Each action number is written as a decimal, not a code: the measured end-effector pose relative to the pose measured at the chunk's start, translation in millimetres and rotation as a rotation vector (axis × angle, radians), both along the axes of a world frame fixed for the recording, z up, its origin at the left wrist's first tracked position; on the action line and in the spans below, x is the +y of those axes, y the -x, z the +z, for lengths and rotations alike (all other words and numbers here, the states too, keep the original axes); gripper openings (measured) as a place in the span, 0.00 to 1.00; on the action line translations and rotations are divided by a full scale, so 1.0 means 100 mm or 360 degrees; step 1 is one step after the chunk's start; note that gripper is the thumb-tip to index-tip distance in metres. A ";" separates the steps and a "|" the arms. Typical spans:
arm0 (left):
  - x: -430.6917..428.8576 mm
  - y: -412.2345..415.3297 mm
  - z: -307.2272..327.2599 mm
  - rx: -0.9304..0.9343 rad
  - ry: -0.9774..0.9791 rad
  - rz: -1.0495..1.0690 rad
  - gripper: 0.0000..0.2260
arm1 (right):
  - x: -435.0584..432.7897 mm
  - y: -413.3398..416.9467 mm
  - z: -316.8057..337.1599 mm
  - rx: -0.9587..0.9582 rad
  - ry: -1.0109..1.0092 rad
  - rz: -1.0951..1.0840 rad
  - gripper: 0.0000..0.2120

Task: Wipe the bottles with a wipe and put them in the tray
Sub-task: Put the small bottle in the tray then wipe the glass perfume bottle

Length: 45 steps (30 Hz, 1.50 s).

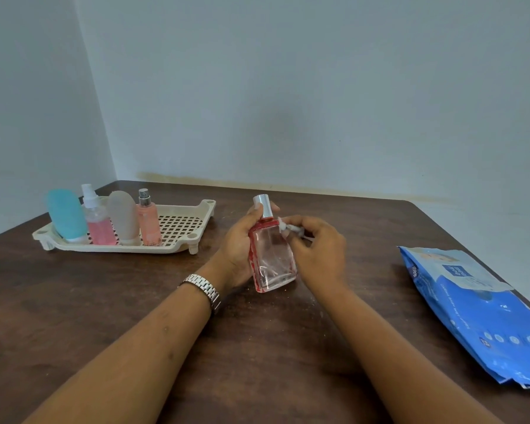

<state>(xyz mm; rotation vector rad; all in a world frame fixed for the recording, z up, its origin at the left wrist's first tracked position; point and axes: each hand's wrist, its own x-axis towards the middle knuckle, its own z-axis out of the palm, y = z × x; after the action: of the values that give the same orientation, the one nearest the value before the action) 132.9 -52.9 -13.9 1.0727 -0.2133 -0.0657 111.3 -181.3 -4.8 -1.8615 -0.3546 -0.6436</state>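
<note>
step: wiping bottle (273,258) | left hand (242,240) grips it | right fingers (300,229) pinch wipe (288,229) | next: carry to far-left tray (178,223)

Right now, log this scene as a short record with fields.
left hand: grips the clear glass bottle, silver cap on
right hand: pinches a white wipe against that bottle's shoulder
tray: left on the table, holding teal bottle, spray bottle, grey bottle, pink bottle, all standing
wipes pack: blue, lying on the table at right
pending: held bottle not yet in tray
</note>
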 end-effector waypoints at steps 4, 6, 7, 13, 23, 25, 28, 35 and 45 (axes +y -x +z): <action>0.00 -0.03 -0.02 -0.0029 0.0039 0.0023 0.12 | 0.13 0.14 -0.02 -0.0374 0.0372 0.0042 0.13; 0.01 -0.03 -0.04 -0.0024 0.0030 0.0044 0.12 | 0.11 0.15 -0.05 -0.0466 0.0457 0.0051 0.14; 0.02 -0.03 -0.04 -0.0022 0.0026 0.0054 0.13 | 0.08 0.13 -0.06 -0.0449 0.0438 0.0066 0.14; 0.00 0.00 -0.03 -0.0034 -0.0017 0.0094 0.12 | -0.09 -0.03 -0.05 0.0034 0.0025 0.0049 0.10; -0.02 0.05 0.01 0.0028 -0.0003 0.0148 0.14 | -0.12 -0.02 -0.05 0.0008 0.0166 0.0207 0.10; -0.02 0.07 0.01 0.0056 0.0018 0.0153 0.14 | -0.15 -0.04 -0.04 0.0083 0.0105 0.0222 0.09; -0.03 0.07 0.01 0.0140 0.0075 0.0196 0.15 | -0.16 0.00 -0.03 0.0113 0.0286 0.0294 0.08; -0.03 0.07 0.03 0.0285 0.0145 0.0175 0.17 | -0.32 -0.08 -0.05 0.0303 0.0477 0.0249 0.07; -0.04 0.08 0.03 0.0315 0.0163 0.0175 0.27 | -0.35 -0.01 0.03 0.0469 0.0636 0.0383 0.04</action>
<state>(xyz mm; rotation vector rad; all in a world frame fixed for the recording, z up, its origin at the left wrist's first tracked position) 124.8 -57.3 -10.7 0.9672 0.0209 -0.0610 112.1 -216.5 -1.8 -2.2107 -0.5299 -0.1330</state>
